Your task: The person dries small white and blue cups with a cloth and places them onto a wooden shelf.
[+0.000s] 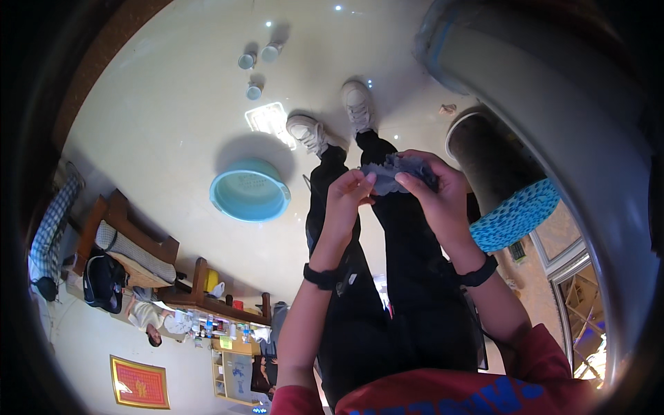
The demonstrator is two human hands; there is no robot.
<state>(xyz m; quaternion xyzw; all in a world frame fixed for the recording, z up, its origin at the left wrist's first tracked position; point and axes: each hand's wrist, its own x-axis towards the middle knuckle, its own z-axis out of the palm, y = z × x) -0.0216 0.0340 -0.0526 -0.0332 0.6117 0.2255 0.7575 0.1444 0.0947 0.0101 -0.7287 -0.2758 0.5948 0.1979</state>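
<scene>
My left hand (346, 198) and my right hand (441, 188) are raised over my lower legs, with a crumpled grey cloth (391, 177) between them. Its edge looks ruffled. The left thumb and fingers pinch one end, while the right hand grips the bunched other end with its thumb on top. Part of the cloth is hidden behind the right fingers. A black band circles each wrist. On the floor to the left sits a light blue plastic basin (249, 194). Farther ahead stand three mugs, a near one (253, 92), a left one (246, 60) and a far one (270, 53).
A dark bin-like container (482, 150) and a blue patterned cushion-like thing (519, 215) are at the right, beside a large pale curved surface (550, 88). A small crumpled scrap (447, 109) lies on the floor. Wooden seating (171, 244) and a seated person (145, 316) are at left.
</scene>
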